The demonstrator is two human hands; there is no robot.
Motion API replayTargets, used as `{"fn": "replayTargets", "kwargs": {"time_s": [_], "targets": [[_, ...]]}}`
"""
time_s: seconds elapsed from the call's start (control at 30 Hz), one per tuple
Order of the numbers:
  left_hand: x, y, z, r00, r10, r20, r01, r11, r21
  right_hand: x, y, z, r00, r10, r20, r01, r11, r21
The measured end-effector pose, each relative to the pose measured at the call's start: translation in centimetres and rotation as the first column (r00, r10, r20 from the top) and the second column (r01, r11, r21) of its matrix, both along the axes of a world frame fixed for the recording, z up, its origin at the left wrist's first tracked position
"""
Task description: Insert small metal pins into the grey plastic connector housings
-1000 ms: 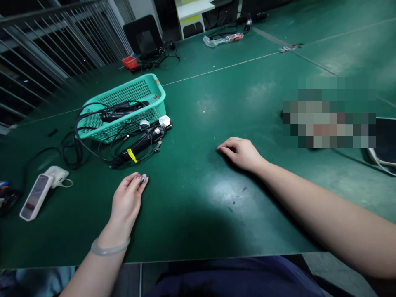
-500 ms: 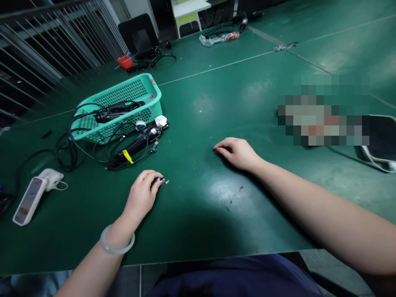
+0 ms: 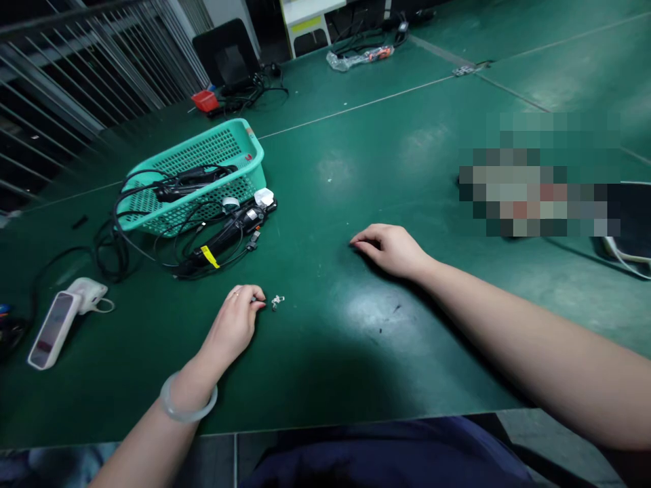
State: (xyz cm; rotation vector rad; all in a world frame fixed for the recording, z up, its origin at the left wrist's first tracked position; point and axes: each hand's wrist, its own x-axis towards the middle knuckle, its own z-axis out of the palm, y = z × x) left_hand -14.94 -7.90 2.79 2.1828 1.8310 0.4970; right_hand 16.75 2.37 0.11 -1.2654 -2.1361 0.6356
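Observation:
My left hand (image 3: pixel 234 323) rests on the green table (image 3: pixel 356 169) with its fingers curled, and a small dark piece shows at its fingertips. A tiny silver metal part (image 3: pixel 276 300) lies on the table just right of those fingertips, apart from them. My right hand (image 3: pixel 389 249) lies palm down further right, fingers loosely curled, and nothing shows in it. A jade-coloured bangle (image 3: pixel 186 401) circles my left wrist.
A teal plastic basket (image 3: pixel 203 173) with black cables stands at the left. A black tool with a yellow label (image 3: pixel 228 234) lies in front of it. A white handheld scanner (image 3: pixel 58 322) lies far left. A tablet edge (image 3: pixel 628 227) shows at the right.
My left hand turned from palm-up to palm-down, moved right and set the small silver part on the table. The right hand stayed put.

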Motion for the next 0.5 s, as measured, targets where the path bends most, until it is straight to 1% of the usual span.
{"fn": "replayTargets", "kwargs": {"time_s": [0.13,0.2,0.3,0.37,0.43,0.5], "targets": [[0.4,-0.6,0.2,0.996,0.083,0.035,-0.084,0.995,0.049,0.0,0.0,0.1,1.0,-0.008,0.009,0.008,1.0,-0.011],[1.1,-0.8,0.0,0.997,0.076,0.028,-0.077,0.996,0.054,0.0,0.0,0.0,1.0,-0.004,0.013,0.004,1.0,-0.007],[3.0,-0.3,-0.6,0.998,-0.006,-0.07,0.007,1.0,0.013,0.0,0.1,-0.2,1.0,0.003,0.013,-0.003,1.0,-0.001],[4.8,0.7,-0.9,0.991,-0.063,-0.12,0.06,0.998,-0.023,0.0,0.1,-0.3,1.0,0.006,0.01,-0.006,1.0,0.001],[7.1,2.3,-1.1,0.988,-0.098,-0.121,0.09,0.994,-0.067,0.0,0.1,-0.3,1.0,0.008,0.003,-0.008,1.0,0.004],[9.8,4.2,-1.3,0.981,-0.181,-0.073,0.175,0.981,-0.078,0.0,0.0,-0.3,1.0,0.006,-0.015,-0.005,1.0,0.012]]}}
